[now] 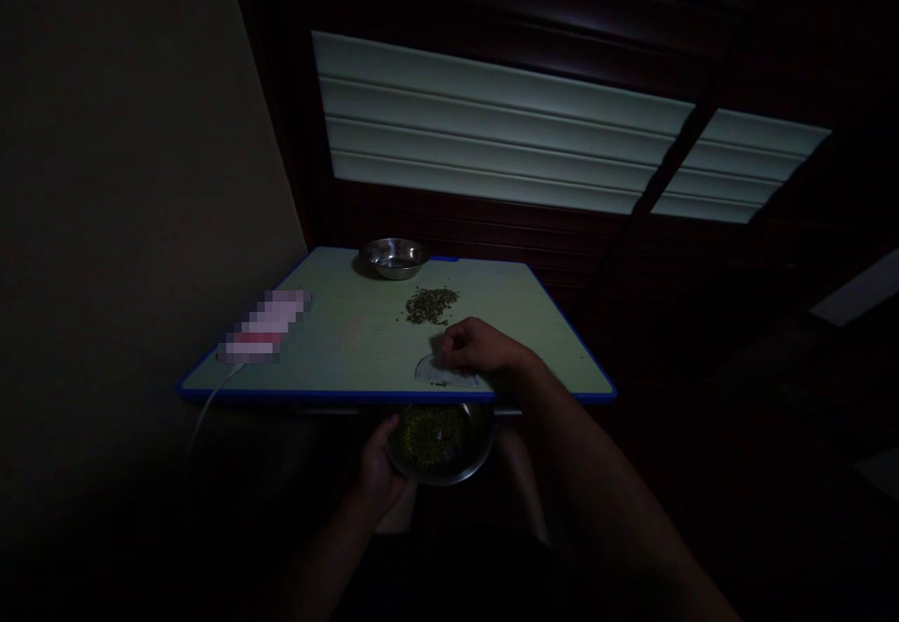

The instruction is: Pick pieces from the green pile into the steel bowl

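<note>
My left hand [383,467] grips the left rim of a metal bowl [474,467], which is tilted just below the table's front edge. Small greenish grains or beans [425,435] lie inside it. Over the table, my right hand [478,346] is closed, its fingers curled at the upper right of a clear half-round protractor [439,371]. That piece lies near the front edge, with a few dark grains along its straight side. Beyond my right hand a loose pile of brownish-green grains [430,305] is spread on the tabletop.
A second metal bowl [394,259] stands at the back of the pale, blue-edged table [351,360]. At left lies a blurred-out flat object [263,327] with a white cable [203,416] hanging over the edge. A wall borders the left, dark louvred panels the back. Light is dim.
</note>
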`<act>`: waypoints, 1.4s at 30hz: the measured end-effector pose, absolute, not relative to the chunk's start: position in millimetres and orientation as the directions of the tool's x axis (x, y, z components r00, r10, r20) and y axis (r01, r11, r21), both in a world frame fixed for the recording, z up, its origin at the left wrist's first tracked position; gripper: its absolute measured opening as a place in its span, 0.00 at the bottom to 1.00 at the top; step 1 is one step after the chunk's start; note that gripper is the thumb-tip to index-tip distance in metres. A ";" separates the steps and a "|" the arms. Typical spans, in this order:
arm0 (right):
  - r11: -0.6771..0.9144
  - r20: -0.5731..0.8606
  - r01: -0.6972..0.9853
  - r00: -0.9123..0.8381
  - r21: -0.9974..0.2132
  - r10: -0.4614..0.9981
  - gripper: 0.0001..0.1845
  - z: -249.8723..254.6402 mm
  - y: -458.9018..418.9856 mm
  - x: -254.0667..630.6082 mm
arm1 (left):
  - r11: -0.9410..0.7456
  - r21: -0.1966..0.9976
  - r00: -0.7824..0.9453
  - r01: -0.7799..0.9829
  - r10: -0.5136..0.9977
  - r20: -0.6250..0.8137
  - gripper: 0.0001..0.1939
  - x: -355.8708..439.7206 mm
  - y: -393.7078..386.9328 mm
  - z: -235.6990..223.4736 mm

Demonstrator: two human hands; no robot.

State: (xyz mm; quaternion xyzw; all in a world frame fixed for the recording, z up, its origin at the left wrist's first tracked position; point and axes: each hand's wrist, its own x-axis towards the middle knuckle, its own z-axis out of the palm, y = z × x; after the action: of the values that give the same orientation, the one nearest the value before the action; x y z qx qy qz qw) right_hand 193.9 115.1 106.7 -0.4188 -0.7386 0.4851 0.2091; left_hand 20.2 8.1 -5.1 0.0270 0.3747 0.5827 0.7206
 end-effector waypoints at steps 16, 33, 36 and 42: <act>0.065 -0.180 0.339 -0.641 -0.939 0.746 0.08 115.9 100.5 191.7 | 0.333 0.468 0.071 -0.819 0.868 -0.492 0.11 18.2 8.7 -8.9; 0.235 0.285 0.352 0.098 -0.906 0.953 0.07 95.6 159.1 219.6 | 0.319 0.468 0.041 -0.824 0.857 -0.513 0.10 20.4 5.0 5.6; 0.291 0.374 0.399 0.147 -0.870 0.916 0.08 88.4 161.0 222.9 | 0.319 0.468 0.040 -0.824 0.857 -0.513 0.10 20.5 5.7 4.0; 0.275 0.373 0.431 0.160 -0.860 0.914 0.07 83.3 159.6 221.6 | 0.308 0.483 0.016 -0.820 0.855 -0.519 0.11 20.9 6.8 0.8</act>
State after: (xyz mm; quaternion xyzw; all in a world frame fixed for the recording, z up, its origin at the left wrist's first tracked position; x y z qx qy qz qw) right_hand 221.6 159.6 83.3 -0.5556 -0.6050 0.2319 0.5211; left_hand 20.9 6.8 0.8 0.0227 0.3830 0.5877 0.7123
